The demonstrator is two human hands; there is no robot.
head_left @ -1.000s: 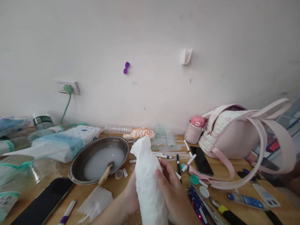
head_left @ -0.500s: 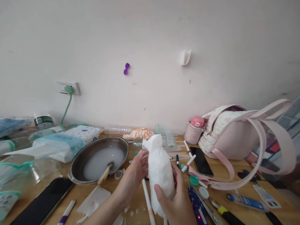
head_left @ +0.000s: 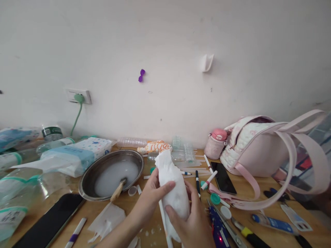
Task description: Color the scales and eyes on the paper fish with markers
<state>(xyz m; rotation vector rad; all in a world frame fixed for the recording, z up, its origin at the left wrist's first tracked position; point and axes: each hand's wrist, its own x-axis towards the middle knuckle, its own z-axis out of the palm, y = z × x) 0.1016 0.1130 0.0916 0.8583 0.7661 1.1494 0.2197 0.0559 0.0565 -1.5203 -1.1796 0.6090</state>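
A white, paper-covered form (head_left: 172, 172), shaped like a fish with a flared tail end, is held above the table between my two hands. My left hand (head_left: 151, 193) grips its upper left side, thumb lying across the front. My right hand (head_left: 191, 217) wraps its lower right side, with the thumb on the front and fingers behind. A steel bowl (head_left: 82, 184) of cloudy whitish liquid stands to the left, a wooden-handled brush (head_left: 117, 192) resting on its rim. Behind the form lies a similar fish (head_left: 156, 147) with orange markings. A white marker (head_left: 165, 227) lies below my hands.
Left are a tissue pack (head_left: 77, 153), plastic bottles (head_left: 19, 193), a black phone (head_left: 51, 220) and torn white tissue (head_left: 108, 218). Right are scissors (head_left: 230, 227), a utility knife (head_left: 252, 236), a glue gun (head_left: 218, 225), a second phone (head_left: 223, 177) and a pink bag (head_left: 261, 151).
My left thumb has come over onto the front of the white form; before, the left hand was beside it. The form has tilted slightly leftward at the top. The view has shifted a little.
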